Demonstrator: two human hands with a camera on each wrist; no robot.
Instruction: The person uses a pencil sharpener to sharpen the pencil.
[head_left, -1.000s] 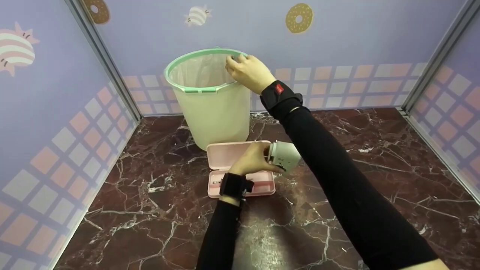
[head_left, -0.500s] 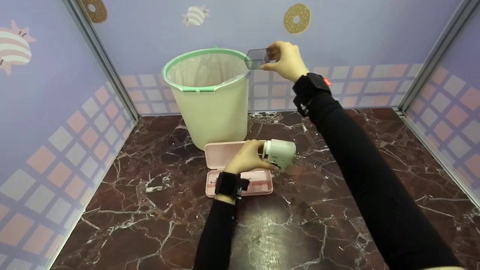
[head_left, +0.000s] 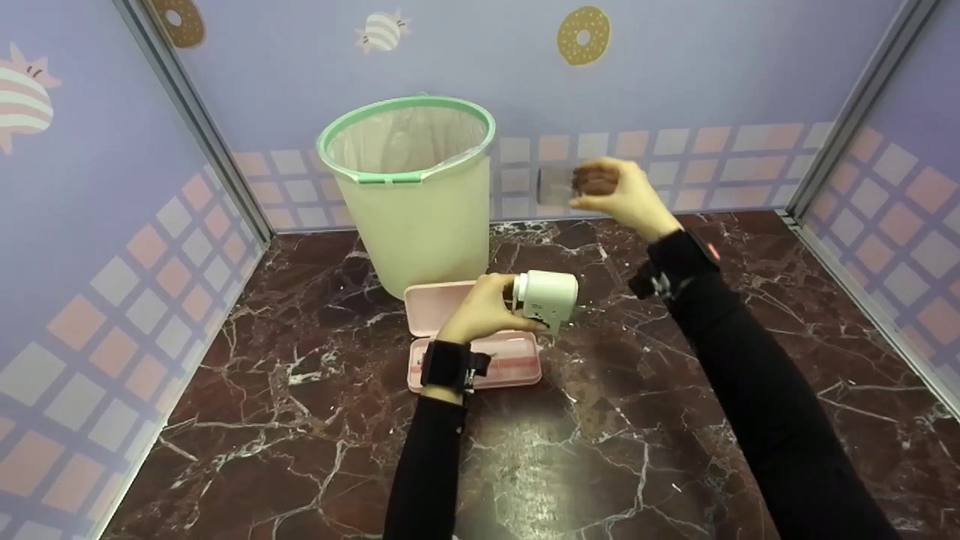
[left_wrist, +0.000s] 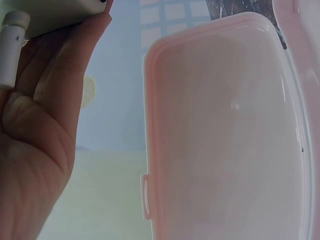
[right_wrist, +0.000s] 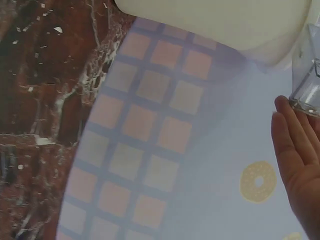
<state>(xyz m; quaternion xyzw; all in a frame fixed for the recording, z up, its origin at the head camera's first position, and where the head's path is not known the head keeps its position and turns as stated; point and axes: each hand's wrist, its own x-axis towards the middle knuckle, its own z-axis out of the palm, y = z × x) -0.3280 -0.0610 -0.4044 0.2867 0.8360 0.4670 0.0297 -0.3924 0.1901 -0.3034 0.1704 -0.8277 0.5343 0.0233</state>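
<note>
My left hand (head_left: 480, 309) grips a white pencil sharpener (head_left: 553, 292), tipped on its side above the right part of an open pink pencil case (head_left: 517, 367). Its small white crank knob (left_wrist: 10, 55) shows beside my palm in the left wrist view, where the case's raised lid (left_wrist: 225, 125) fills the middle. In front of the back wall, my right hand (head_left: 626, 199) pinches a clear, box-shaped shavings drawer (head_left: 553, 186) between thumb and fingers. The drawer (right_wrist: 306, 82) appears at the right edge of the right wrist view. My left wrist partly hides the case's inside.
A cream waste bin (head_left: 427, 232) with a green rim and a clear liner stands behind the pencil case, near the back wall. Small light flecks lie on the dark marbled tabletop (head_left: 600, 420). Patterned panels (head_left: 675, 90) enclose the back and both sides.
My right hand has brought the clear drawer out from the bin's rim, rightward and then down toward me. My left hand still holds the sharpener, which has turned slightly.
</note>
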